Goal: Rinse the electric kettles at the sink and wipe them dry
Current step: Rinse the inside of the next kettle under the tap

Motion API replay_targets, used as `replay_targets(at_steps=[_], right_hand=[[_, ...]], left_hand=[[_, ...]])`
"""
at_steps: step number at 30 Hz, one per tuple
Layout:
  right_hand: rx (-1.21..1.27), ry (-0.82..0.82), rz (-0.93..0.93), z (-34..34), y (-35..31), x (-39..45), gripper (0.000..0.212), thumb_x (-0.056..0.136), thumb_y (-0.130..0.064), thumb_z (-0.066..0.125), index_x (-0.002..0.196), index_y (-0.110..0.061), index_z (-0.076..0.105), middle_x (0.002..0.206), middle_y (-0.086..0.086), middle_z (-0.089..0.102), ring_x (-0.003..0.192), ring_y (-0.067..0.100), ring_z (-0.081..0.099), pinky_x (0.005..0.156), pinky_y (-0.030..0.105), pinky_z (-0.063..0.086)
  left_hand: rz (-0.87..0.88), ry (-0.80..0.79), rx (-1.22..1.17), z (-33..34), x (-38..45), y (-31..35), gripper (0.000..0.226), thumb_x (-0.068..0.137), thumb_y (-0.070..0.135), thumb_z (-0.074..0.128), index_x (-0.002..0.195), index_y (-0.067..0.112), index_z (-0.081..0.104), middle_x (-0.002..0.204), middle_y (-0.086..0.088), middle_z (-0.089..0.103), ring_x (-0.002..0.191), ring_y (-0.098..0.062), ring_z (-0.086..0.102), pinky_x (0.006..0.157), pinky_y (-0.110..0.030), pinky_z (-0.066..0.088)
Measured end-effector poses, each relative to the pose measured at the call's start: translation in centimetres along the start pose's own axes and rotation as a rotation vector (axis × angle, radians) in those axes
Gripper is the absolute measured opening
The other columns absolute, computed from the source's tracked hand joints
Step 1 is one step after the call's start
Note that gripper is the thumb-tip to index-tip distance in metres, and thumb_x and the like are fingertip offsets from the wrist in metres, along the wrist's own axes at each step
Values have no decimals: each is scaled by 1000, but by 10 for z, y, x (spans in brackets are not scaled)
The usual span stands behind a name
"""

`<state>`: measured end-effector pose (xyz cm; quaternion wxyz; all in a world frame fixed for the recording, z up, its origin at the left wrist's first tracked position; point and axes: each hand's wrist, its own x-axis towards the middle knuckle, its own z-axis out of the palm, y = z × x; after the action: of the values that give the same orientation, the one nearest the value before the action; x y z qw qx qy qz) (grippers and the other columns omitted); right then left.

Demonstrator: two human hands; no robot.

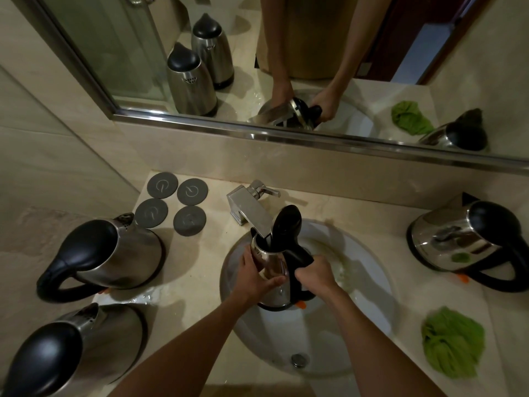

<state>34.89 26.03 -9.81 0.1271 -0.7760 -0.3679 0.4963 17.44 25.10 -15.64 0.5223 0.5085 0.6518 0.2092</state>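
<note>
- Head view: the held kettle point(272, 270) is over the basin of the sink point(369, 285), tilted so its open mouth sits directly under the faucet point(252, 214) spout. This placement is judged to let water run into the body for rinsing.
- The lid point(287, 223) stands hinged open, behind the spout tip, leaving the mouth clear.
- The left hand point(254, 275) wraps the steel body, fingers curled around its far side, thumb on the near side; judged to steady the tilt.
- The right hand point(313, 275) has its fingers closed tight around the black handle point(302, 260), carrying the weight.
- Long axis: runs from the base, nearest the person, up and away to the mouth at the faucet. The handle faces right of the faucet.
- No water stream can be made out.
- Left of the sink, two closed kettles point(111, 256) point(71, 351) stand on the wet counter point(200, 282), beside four grey round coasters point(174, 206).
- Right of the sink, a fourth kettle point(461, 239) stands on the counter, with a green cloth point(452, 342) nearer the person, judged ready for wiping.
- The mirror point(286, 61) behind the faucet repeats the scene.
</note>
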Motion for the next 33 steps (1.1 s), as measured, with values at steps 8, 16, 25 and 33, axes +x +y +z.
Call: replay_targets(at_steps=[8,16,25,33], right_hand=[[22,23,8,3,2,-4,13,75,-5,63,87,-11,65,80,8,67,74,21,65,56,24,45],[20,-5,51,2,-1,-2,31,67,-12,62,97,-5,66,82,11,69,73,25,68,56,27,51],[36,2,59,-1,-3,0,18,73,-3,62,90,-9,64,81,9,67,74,23,66,55,25,45],[62,13,64,0,-2,-5,17,75,0,61,90,-8,61,78,9,64,64,19,62,48,23,43]], left_hand=[[48,-20,135,-8,-7,4,130,56,57,87,155,27,7,153,-2,38,136,-16,44,111,-45,41],[101,125,72,0,-28,12,108,68,42,86,151,24,20,136,9,46,116,-5,52,96,-25,47],[79,159,17,2,-29,22,83,70,29,87,131,37,31,122,16,40,103,4,51,85,-12,43],[82,159,14,4,-26,21,86,68,24,88,136,27,36,126,8,46,111,-6,53,95,-23,48]])
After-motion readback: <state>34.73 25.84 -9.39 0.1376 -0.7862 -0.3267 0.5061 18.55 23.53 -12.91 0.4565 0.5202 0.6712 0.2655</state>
